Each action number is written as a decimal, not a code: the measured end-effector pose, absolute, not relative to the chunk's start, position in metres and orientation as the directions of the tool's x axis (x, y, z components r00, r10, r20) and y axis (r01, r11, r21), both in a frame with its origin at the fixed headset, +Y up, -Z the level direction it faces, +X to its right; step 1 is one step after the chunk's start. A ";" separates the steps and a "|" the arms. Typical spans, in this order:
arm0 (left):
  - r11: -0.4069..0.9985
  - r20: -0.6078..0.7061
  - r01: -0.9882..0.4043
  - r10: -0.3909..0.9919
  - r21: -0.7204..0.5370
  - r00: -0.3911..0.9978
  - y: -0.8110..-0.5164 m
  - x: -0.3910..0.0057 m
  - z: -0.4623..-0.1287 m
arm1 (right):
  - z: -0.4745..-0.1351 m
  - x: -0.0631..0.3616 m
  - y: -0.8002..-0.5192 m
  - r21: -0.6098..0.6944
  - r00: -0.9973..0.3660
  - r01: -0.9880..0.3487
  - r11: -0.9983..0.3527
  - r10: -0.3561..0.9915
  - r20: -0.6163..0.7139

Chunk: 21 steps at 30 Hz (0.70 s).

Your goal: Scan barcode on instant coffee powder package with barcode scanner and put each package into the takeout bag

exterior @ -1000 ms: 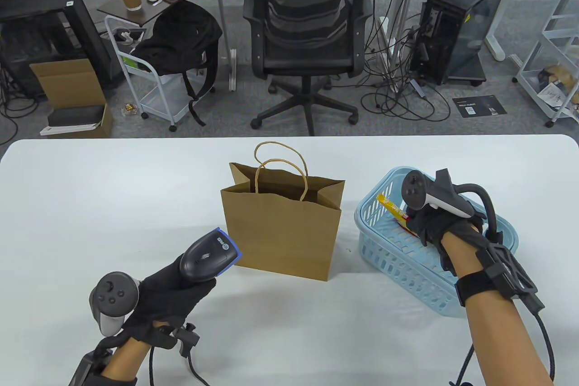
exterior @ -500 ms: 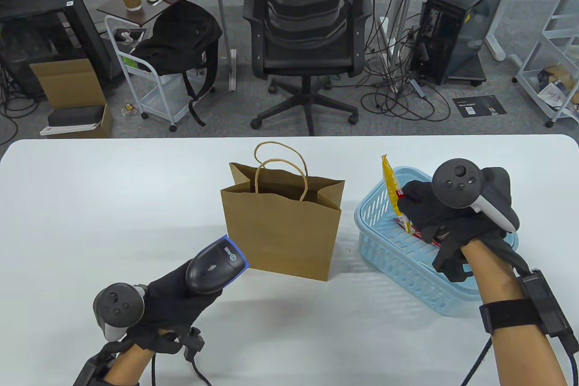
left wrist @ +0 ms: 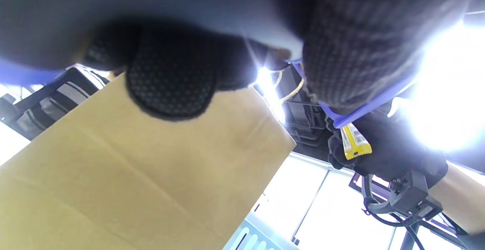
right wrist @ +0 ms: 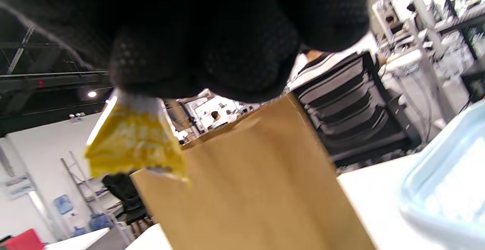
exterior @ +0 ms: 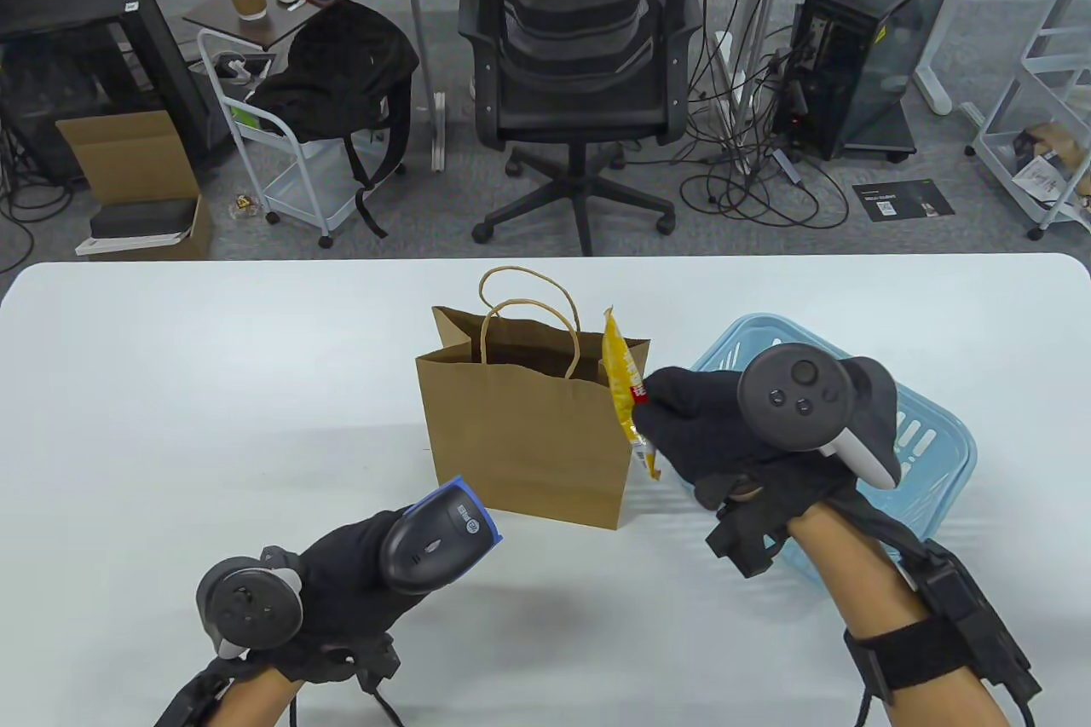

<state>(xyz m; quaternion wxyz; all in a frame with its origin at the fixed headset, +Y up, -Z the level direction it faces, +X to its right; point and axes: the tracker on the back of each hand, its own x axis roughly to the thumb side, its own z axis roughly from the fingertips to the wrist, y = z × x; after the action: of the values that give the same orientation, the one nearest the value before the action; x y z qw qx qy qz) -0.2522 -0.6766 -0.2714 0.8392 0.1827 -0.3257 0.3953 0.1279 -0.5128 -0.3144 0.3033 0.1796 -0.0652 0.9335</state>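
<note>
A brown paper takeout bag point(exterior: 533, 429) stands open at the table's middle. My right hand point(exterior: 682, 416) pinches a yellow instant coffee stick point(exterior: 625, 390) upright, just right of the bag's right edge; the stick's lower end point(left wrist: 354, 144) also shows in the left wrist view, and the stick point(right wrist: 132, 140) hangs from my fingers in the right wrist view. My left hand point(exterior: 358, 565) grips a dark barcode scanner point(exterior: 435, 539) with a blue-rimmed head, in front of the bag's lower left corner, head aimed up and right. The bag point(left wrist: 132, 182) fills the left wrist view.
A light blue plastic basket point(exterior: 929, 437) sits right of the bag, mostly behind my right hand; its contents are hidden. Its rim point(right wrist: 447, 182) shows in the right wrist view. Beyond the table's far edge stands a black office chair point(exterior: 580, 79).
My right hand lifted the yellow stick out of the basket and carried it left to the bag's right side. My left hand with the scanner moved right and toward me.
</note>
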 end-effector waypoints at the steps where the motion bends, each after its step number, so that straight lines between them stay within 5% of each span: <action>1: 0.621 0.695 -0.782 0.542 0.049 0.473 -0.676 -0.251 -0.271 | -0.313 0.123 -0.517 -0.006 -0.740 -0.605 -0.797 0.559 0.373; 21: 0.657 0.724 -0.754 0.512 0.017 0.462 -0.677 -0.241 -0.265 | -0.305 0.057 -0.564 -0.032 -0.798 -0.527 -0.849 0.482 0.362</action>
<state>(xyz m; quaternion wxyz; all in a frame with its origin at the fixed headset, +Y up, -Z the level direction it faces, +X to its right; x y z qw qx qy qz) -0.2413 -0.6767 -0.2652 0.8380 0.1701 -0.3554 0.3775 0.0569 -0.5636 -0.3050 0.2668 0.1728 -0.0659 0.9459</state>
